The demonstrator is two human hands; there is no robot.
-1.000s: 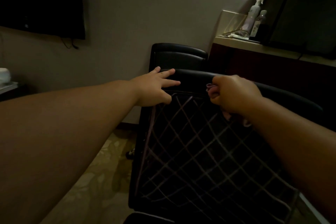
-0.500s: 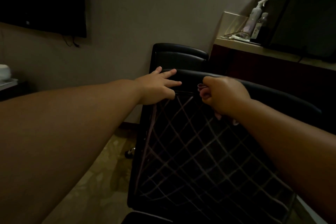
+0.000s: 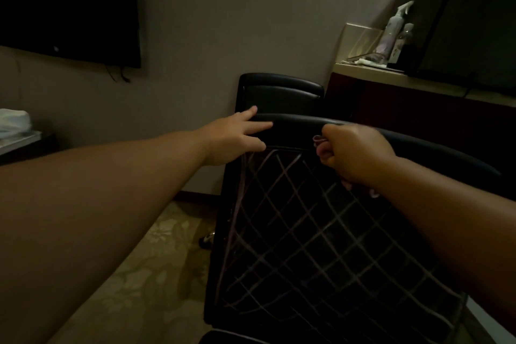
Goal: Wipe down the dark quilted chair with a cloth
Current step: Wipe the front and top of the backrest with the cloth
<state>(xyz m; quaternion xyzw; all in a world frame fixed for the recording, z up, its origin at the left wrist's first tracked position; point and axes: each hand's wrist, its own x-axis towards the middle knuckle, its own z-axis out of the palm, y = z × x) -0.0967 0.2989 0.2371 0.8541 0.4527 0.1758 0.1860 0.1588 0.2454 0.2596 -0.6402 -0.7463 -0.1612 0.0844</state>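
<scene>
Head view shows the wiping step under way along the top of the dark quilted chair [image 3: 321,246], whose back fills the frame from centre to 5 o'clock. The left hand [image 3: 237,138] lies with straight fingers spread over the top edge at the chair's 10 o'clock corner, steadying it. The right hand [image 3: 354,153] is fisted round a bunched pinkish cloth [image 3: 318,139], pressed just below the top rail. Next, I judge, the cloth should sweep on toward the left hand, then down the quilted panel, with steady pressure. Against the frame a second ago, the right hand and cloth have slid toward 9 o'clock along the rail; the left hand has stayed put.
</scene>
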